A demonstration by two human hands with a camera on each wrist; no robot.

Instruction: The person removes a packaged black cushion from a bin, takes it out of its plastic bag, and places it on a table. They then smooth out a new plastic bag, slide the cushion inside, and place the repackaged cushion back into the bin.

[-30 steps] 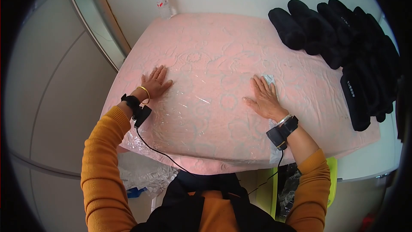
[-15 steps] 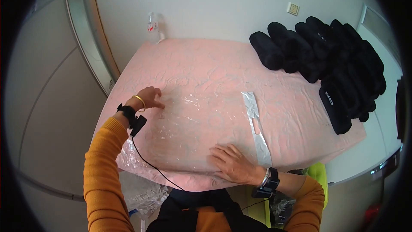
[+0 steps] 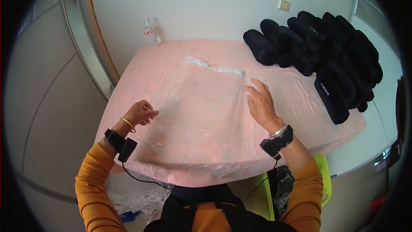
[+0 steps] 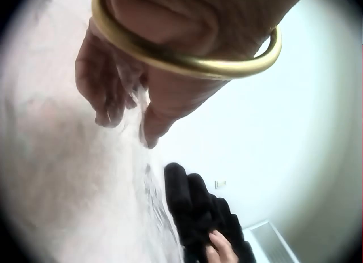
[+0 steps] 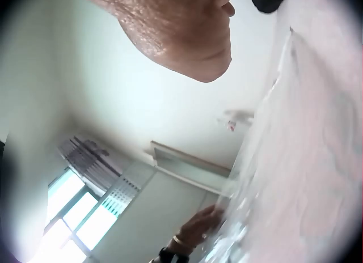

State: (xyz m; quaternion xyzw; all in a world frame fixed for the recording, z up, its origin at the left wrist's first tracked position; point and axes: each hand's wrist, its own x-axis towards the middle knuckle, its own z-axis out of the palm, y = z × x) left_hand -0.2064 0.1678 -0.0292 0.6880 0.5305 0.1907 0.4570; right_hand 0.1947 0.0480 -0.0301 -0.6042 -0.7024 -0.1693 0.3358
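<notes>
A clear plastic bag (image 3: 201, 99) with a white top strip (image 3: 231, 71) spreads over the pink tablecloth (image 3: 146, 73), its strip toward the wall. My left hand (image 3: 141, 112) pinches the bag's left edge between thumb and fingers, and in the left wrist view the film (image 4: 140, 101) runs out from between the fingertips. Beside the bag's right edge hovers my right hand (image 3: 262, 105), fingers spread and slightly bent, with nothing seen in them. In the right wrist view only part of this hand (image 5: 181, 33) shows, with the bag's film (image 5: 258, 144) slanting past it.
Several black rolled bundles (image 3: 309, 38) are heaped at the table's back right. A clear bottle (image 3: 149, 30) stands at the back left by the wall. Below the front edge are a yellow-green bin (image 3: 325, 178) and crumpled clear plastic (image 3: 137, 195).
The bag has turned, so its white strip went from the right side to the far side. The right hand left the strip, moved to the front edge, then rose back right; the left came nearer.
</notes>
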